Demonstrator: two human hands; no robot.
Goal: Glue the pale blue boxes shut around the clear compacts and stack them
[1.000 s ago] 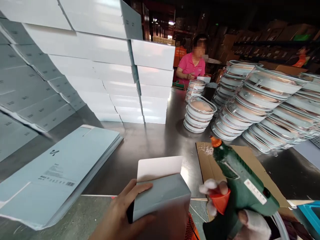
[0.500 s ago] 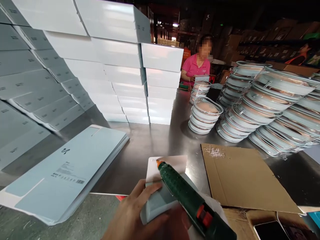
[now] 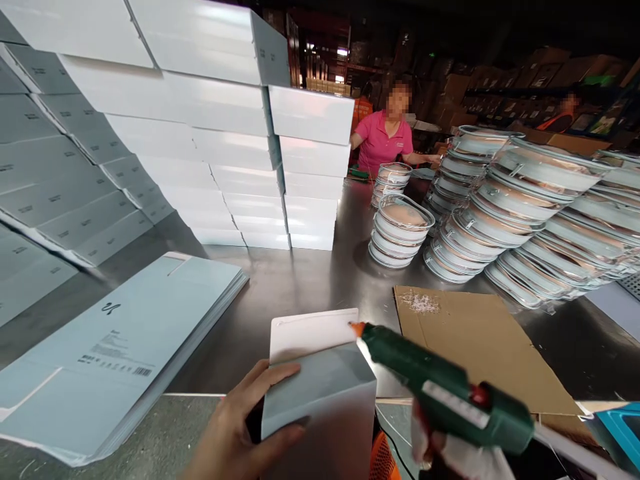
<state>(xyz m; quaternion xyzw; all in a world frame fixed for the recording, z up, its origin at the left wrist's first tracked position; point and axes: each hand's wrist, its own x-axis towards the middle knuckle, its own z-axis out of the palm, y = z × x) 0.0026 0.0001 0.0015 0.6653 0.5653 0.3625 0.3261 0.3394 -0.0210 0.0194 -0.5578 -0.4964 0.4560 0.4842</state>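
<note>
We saw our gloved right hand (image 3: 453, 453) mostly hidden beneath the green hot-glue gun (image 3: 445, 393) and cut by the bottom edge. The pale blue cardboard box (image 3: 320, 407) ran off there too. The blue tray (image 3: 617, 433) at right was clipped.

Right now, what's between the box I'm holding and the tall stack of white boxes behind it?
In the head view, only bare metal table lies between the box and the white box stack.

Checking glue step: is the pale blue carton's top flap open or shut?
Open: white flap stands up behind the pale blue carton; green glue gun nozzle at its edge.
</note>
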